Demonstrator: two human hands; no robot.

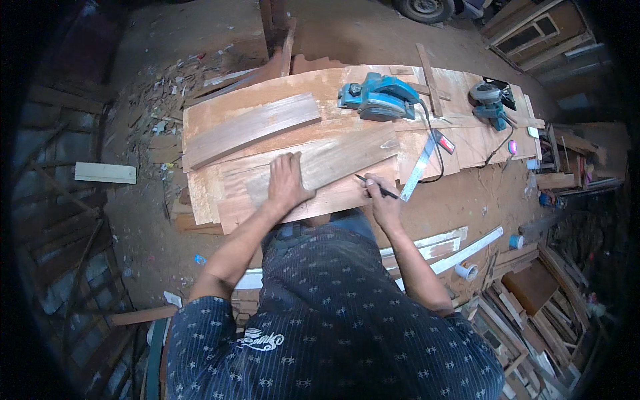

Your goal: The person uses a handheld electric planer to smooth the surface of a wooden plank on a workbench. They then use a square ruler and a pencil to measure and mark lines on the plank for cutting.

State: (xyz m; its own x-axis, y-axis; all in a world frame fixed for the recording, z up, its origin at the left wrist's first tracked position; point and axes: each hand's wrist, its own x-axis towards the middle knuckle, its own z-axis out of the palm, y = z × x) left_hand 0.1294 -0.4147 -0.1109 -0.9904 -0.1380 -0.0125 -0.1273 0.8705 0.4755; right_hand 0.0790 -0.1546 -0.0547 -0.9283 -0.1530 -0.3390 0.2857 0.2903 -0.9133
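Observation:
My left hand (287, 181) lies flat with fingers stretched across a grey-brown wooden board (347, 158), pressing it onto a lighter, reddish board (327, 202) beneath. In my right hand (383, 197) is a dark pencil or pen (380, 187), gripped between the fingers. Its tip points left, close to the near edge of the upper board; whether it touches the wood I cannot tell. Just right of that hand a metal ruler or square blade (419, 167) lies slanted on the work surface. Another thick plank (257, 128) rests farther back on the left.
A blue electric planer (379, 98) stands at the back of the worktable (200, 120), its cord looping down the right. Farther right sits a blue circular saw (490, 103). A small red-and-black box (444, 142) lies beside the ruler. Scrap wood (533, 293) is piled at lower right.

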